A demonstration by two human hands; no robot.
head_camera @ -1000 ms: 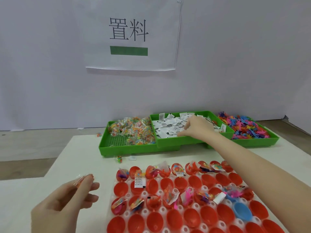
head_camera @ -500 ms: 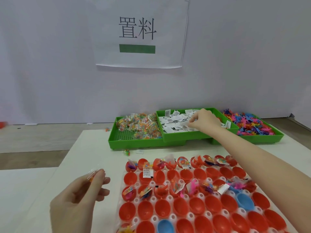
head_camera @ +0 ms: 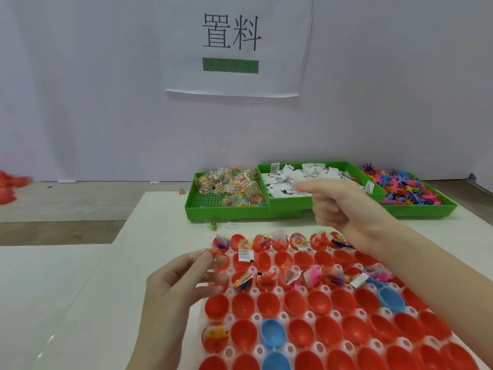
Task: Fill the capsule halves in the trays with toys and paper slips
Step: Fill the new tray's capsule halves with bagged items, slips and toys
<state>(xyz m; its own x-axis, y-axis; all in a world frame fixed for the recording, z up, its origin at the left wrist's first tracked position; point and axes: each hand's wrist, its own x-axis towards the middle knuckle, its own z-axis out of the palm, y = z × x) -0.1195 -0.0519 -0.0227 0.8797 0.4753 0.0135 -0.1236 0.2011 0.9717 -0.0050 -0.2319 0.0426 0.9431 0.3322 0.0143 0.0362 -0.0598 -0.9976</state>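
A white tray in front of me holds rows of red capsule halves and a few blue ones. The back rows contain toys and paper slips. My left hand pinches a small clear toy packet over the tray's left edge. My right hand is blurred, above the tray's back rows and in front of the slip tray. Its fingers are curled and it seems to pinch a white paper slip.
Three green trays stand at the back: toy packets on the left, paper slips in the middle, coloured rubber figures on the right. A stray packet lies on the table. Red items sit far left.
My right hand has pulled back out of the slip tray toward the capsule tray. My left hand has moved right with its packet to the tray's left edge.
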